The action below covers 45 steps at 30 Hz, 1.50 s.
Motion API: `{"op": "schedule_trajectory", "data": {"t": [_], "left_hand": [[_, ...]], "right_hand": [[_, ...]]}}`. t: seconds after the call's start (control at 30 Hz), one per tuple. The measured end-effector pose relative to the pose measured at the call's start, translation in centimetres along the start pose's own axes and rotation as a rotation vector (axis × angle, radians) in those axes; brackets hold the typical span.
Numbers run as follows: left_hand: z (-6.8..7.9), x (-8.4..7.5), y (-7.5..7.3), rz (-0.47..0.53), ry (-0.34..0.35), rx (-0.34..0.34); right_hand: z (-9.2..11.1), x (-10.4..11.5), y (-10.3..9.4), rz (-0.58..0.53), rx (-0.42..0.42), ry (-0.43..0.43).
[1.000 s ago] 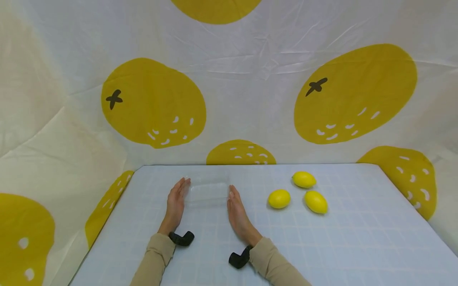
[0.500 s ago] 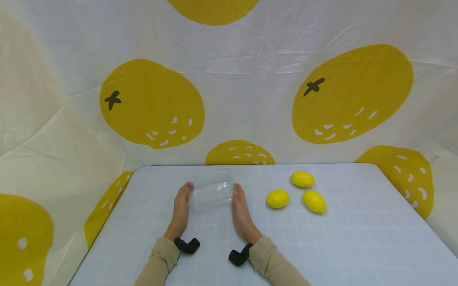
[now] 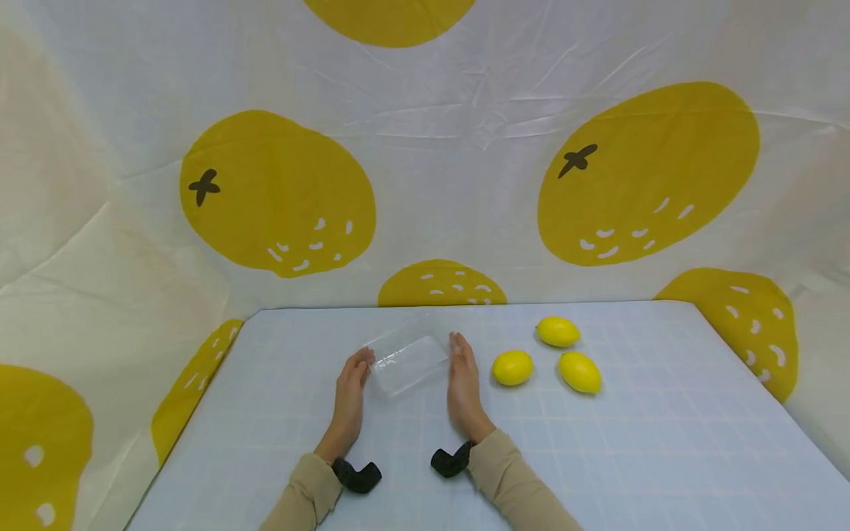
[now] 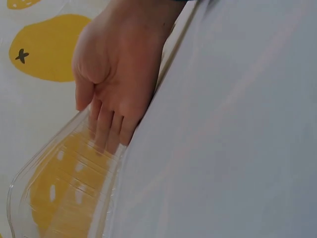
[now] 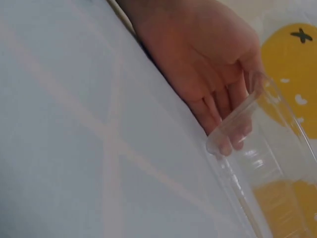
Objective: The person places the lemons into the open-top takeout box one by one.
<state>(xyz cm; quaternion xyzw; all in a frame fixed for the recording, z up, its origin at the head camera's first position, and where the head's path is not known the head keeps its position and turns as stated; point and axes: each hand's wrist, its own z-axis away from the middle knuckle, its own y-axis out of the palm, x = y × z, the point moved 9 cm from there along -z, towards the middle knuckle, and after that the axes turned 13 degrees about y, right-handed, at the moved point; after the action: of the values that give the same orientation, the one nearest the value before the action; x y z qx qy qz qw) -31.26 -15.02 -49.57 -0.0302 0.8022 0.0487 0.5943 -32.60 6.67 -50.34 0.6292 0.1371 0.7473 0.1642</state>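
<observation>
A clear plastic container [image 3: 413,360] stands turned at an angle on the table, its right end farther back than its left. At its left end is my left hand [image 3: 350,391], palm inward. In the left wrist view that hand's straight fingers [image 4: 103,124] lie along the outside of the clear wall, with the thumb at the rim. My right hand [image 3: 465,383] touches the right end with extended fingers. Seen from the right wrist, those fingers [image 5: 224,106] show partly through a clear corner of the container. Both palms face each other across it.
Three yellow lemons lie to the right of my right hand: a near-left lemon [image 3: 513,367], a back lemon [image 3: 558,332] and a right lemon [image 3: 580,372]. A pale checked cloth [image 3: 637,442] covers the table. Behind hangs a fruit-print curtain [image 3: 458,184].
The container has turned counterclockwise between my hands and shifted right. Both hands have moved right with it, the left one nearer to me and the right one farther away. The lemons stay in place.
</observation>
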Motion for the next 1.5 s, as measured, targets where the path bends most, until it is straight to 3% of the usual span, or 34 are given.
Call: {"op": "schedule_trajectory", "data": {"t": [0.1,0.37,0.47,0.67,0.9,1.27,1.5], "left_hand": [[0.5,0.2,0.3,0.007,-0.017,-0.009],[2.2,-0.1,0.9,-0.126,0.015,-0.057],[3.0,-0.3,1.4,-0.114,0.024,-0.066],[4.4,-0.7,2.9,-0.051,0.019,-0.055],[6.1,-0.9,4.2,-0.027,-0.014,-0.066],[8.2,-1.0,5.0,-0.064,-0.047,-0.118],[8.7,-0.7,5.7,-0.044,-0.040,-0.088]], "right_hand": [[0.0,0.3,-0.6,-0.011,-0.036,-0.015],[-0.2,0.7,-1.1,0.088,-0.077,-0.014],[-0.5,0.6,-1.2,0.130,-0.056,0.006],[-0.9,0.8,-1.3,0.107,-0.010,0.047],[-0.9,1.1,-1.7,0.124,-0.012,0.041],[-0.9,1.5,-1.6,0.106,0.060,0.091],[-1.2,1.7,-1.9,0.107,0.092,0.114]]}}
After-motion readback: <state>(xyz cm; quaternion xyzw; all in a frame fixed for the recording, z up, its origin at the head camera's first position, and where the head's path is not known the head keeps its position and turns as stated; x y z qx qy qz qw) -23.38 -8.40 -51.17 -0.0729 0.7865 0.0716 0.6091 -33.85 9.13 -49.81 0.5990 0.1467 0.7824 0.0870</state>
